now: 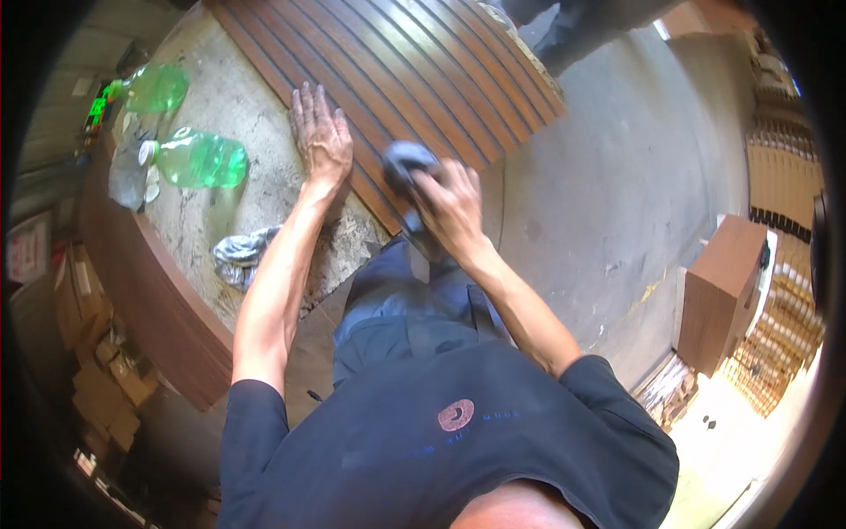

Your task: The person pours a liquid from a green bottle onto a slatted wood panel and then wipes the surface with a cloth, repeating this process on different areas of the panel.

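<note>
A brown slatted wood panel (423, 75) with dark grooves lies across a worn, pale worktop (238, 110). My left hand (321, 137) rests flat on the panel's left edge, fingers stretched out and holding nothing. In my right hand (454, 207) is a bunched dark grey cloth (410, 163), gripped at the panel's near corner and partly smeared by motion. Beside my left forearm a crumpled grey-and-white rag (245, 257) lies on the worktop.
Two bottles of green liquid, one nearer (198, 159) and one farther (157, 88), lie at the left. A curved-looking brown board (150, 273) borders the worktop. Another person's dark-clothed leg (586, 31) shows at the far right. A brown box-shaped piece (723, 291) stands at right.
</note>
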Action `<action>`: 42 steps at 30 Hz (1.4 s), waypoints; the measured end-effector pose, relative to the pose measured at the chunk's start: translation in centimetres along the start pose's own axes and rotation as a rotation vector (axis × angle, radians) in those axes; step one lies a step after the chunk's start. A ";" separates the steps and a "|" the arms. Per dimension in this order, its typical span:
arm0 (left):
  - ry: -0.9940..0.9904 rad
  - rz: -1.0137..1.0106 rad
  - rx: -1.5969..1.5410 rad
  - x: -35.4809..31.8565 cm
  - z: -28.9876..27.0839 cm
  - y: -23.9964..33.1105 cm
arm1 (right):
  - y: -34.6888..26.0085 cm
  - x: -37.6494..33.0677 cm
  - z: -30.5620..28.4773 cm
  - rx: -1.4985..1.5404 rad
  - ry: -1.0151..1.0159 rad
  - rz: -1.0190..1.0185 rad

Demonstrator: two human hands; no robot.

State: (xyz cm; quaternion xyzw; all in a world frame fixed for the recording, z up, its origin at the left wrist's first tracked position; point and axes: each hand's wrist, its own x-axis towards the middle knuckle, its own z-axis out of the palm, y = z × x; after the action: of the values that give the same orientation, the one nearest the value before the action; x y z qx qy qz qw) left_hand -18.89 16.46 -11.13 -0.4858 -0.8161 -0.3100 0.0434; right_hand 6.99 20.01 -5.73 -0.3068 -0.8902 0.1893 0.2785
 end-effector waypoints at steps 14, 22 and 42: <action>0.044 0.047 0.024 0.2 0.1 -0.6 | 3.0 -0.8 -2.2 -0.155 0.122 0.143; 0.002 0.061 0.029 0.5 1.4 0.4 | 9.4 7.8 -0.7 -0.238 0.213 0.116; 0.022 -0.061 0.087 0.2 0.4 0.9 | 8.4 -0.5 -6.5 -0.163 -0.135 0.065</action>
State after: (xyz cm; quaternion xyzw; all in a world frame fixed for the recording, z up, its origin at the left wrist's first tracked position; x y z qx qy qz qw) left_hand -18.20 17.11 -10.99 -0.4552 -0.8426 -0.2806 0.0640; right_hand 14.94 26.97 -5.17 -0.3437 -0.9090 0.1454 0.1857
